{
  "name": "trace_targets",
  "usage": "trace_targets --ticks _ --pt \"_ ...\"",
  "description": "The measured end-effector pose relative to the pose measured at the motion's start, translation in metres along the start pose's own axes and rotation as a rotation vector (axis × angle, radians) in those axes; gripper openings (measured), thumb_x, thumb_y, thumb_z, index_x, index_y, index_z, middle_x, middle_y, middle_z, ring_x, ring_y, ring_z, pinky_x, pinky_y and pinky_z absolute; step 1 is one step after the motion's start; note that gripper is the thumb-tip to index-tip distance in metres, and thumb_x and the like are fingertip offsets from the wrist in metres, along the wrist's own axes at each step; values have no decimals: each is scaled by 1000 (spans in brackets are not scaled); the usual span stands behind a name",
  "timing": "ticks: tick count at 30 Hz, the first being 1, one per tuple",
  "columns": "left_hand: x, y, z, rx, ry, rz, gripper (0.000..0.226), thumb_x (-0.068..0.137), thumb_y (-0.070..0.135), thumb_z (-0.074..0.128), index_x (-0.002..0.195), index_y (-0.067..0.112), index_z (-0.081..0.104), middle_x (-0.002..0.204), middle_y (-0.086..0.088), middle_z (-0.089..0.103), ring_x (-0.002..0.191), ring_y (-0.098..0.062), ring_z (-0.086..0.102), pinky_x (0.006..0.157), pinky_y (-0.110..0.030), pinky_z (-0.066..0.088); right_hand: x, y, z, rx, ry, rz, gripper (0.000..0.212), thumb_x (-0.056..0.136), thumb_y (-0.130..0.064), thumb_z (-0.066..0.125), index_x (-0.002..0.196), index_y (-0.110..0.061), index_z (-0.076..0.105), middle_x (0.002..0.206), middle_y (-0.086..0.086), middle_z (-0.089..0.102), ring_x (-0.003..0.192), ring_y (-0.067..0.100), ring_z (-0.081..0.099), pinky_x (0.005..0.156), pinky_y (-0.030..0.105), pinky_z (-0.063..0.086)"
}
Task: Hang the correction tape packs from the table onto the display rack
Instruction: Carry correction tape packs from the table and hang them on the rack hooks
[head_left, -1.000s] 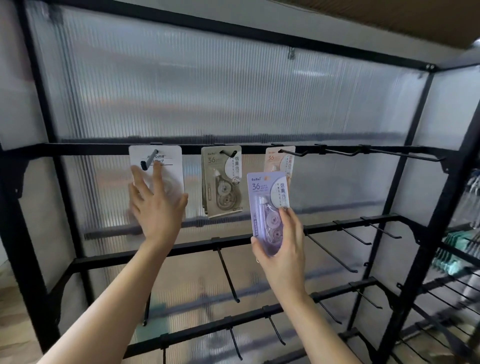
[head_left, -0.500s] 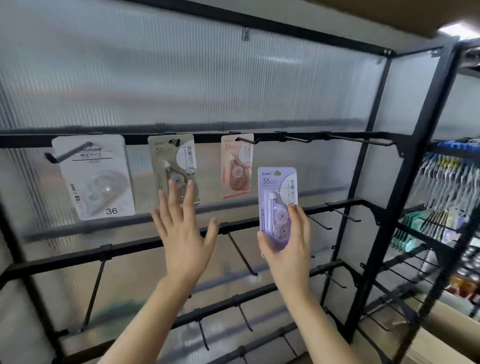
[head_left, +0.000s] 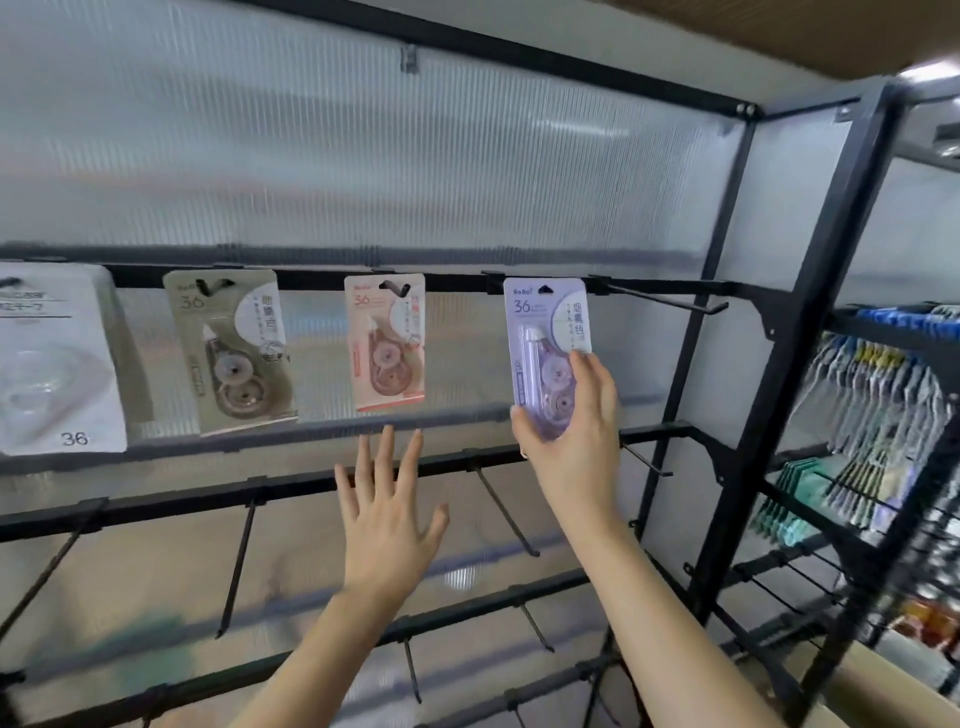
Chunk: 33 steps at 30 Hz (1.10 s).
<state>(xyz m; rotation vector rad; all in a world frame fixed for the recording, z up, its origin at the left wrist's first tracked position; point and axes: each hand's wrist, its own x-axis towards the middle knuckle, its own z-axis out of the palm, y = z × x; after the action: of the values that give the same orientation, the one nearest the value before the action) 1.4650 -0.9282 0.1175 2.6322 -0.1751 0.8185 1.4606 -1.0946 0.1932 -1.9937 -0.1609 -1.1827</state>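
Observation:
My right hand (head_left: 571, 441) grips the lower part of a purple correction tape pack (head_left: 543, 343), held upright with its hang hole at the top bar of the black display rack (head_left: 727, 322). Whether the hole is on a hook I cannot tell. Three packs hang on that bar to the left: a pink one (head_left: 387, 343), a beige one (head_left: 228, 348) and a white one (head_left: 52, 358) cut off by the frame edge. My left hand (head_left: 387, 509) hovers below the pink pack with fingers spread, holding nothing.
A bare hook (head_left: 660, 299) sticks out right of the purple pack. Lower bars carry several bare hooks (head_left: 506, 504). A neighbouring rack (head_left: 883, 395) at the right holds hanging stationery. A cardboard box edge (head_left: 883, 691) shows at bottom right.
My right hand raised the purple pack up to the top bar. My left hand left the white pack, moved right and lowered. The view has turned to the right.

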Motion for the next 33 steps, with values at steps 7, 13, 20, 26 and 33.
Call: trace_targets --ticks 7,13,20,26,33 --pt "-3 4 5 -17 47 23 81 90 36 61 145 30 3 160 -8 7 142 -24 -16 114 -44 -16 11 19 7 -13 -25 -38 71 77 -25 76 138 -5 43 144 13 38 128 30 42 98 46 47" --pt "-5 3 6 83 26 -32 77 95 46 45 141 35 -16 160 -3 -10 139 -21 -29 107 -38 -30 14 25 23 -46 -52 -67 70 76 -27 77 134 -2 47 140 16 43 124 33 45 94 50 48" --pt "-4 3 8 142 38 -36 75 96 48 39 139 35 -22 159 -2 -14 136 -20 -33 109 -41 -29 45 38 58 -127 -177 -18 71 80 -34 72 138 -9 39 144 10 35 126 28 40 97 43 46" --pt "-5 1 10 164 27 -57 74 97 49 36 137 36 -25 159 -2 -16 135 -20 -35 105 -40 -32 61 45 82 -175 -276 -22 74 83 -34 70 143 -13 32 144 12 28 123 30 39 91 38 47" --pt "-7 1 9 86 64 -83 73 95 37 51 149 26 4 160 -8 6 146 -25 -12 112 -41 -22 48 46 72 -248 -398 -11 76 92 -36 58 151 -18 13 157 12 6 141 31 19 107 43 38"
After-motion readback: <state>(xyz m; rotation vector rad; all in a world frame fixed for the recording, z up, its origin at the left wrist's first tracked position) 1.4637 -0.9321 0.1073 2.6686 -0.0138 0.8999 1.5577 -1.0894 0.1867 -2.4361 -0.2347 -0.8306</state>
